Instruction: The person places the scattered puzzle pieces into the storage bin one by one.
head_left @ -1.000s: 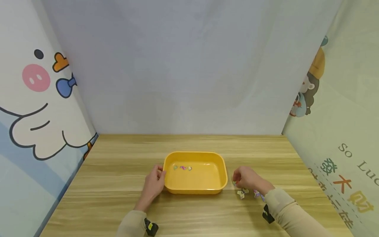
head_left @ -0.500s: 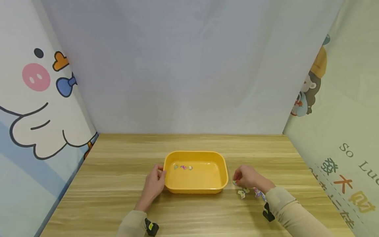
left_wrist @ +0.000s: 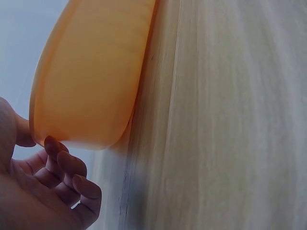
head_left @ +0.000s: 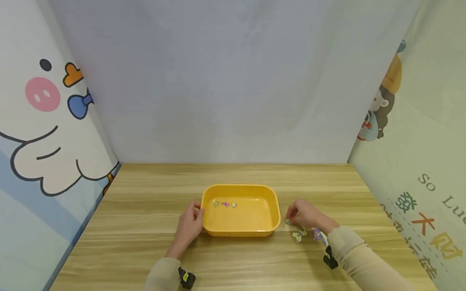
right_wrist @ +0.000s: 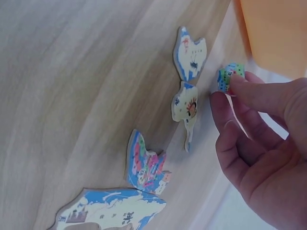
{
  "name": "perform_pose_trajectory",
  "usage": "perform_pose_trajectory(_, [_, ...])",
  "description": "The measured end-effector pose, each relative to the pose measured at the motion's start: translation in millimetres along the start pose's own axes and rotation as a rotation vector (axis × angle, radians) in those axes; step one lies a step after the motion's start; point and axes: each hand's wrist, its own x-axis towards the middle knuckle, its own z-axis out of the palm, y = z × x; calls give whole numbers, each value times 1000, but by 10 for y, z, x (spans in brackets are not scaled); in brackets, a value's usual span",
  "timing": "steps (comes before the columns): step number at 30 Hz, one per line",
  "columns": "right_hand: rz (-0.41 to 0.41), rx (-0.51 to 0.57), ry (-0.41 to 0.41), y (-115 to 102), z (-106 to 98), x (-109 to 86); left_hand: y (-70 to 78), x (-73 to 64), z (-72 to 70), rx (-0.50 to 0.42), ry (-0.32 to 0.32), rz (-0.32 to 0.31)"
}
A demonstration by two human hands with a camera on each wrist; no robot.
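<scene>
My left hand (head_left: 190,223) holds the left side of a yellow plastic tray (head_left: 240,233). In the left wrist view its thumb and a fingertip pinch the tray's rim, and the other fingers curl below. To the right of the tray, my right hand (head_left: 307,214) pinches a small green and blue puzzle piece (right_wrist: 229,76) between thumb and index finger, close over the table. Beside that hand lie several flat map puzzle pieces: a cream one with blue edges (right_wrist: 190,53), another cream one (right_wrist: 184,103), a pink and purple one (right_wrist: 145,165) and a larger white-and-blue one (right_wrist: 112,206).
Inside the tray, a short row of small puzzle pieces (head_left: 226,205) lies toward the back left. Everything stands on a wood-grain table (head_left: 164,182). A plain pale curtain (head_left: 233,81) hangs behind, with printed cloths at both sides.
My right hand has shifted very slightly away from the loose pieces, with the small puzzle piece still pinched. The left hand keeps its hold on the tray, which stays in place.
</scene>
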Motion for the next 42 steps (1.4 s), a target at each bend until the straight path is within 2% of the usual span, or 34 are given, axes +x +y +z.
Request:
perform_pose_trajectory(11, [23,-3,5,-16,-77,23,0,-2,-2,-1,-7,-13])
perform_pose_trajectory(22, [-27,-24,7,-93,-269,58,4,-9,-6,3,-11,-31])
perform_pose_trajectory(30, [12,-28,43,-192,-400,92,1,-8,-9,8,-3,-32])
perform_pose_trajectory(42, [-6,-72,60,-308,-533,237,-16,6,7,-11,-12,-21])
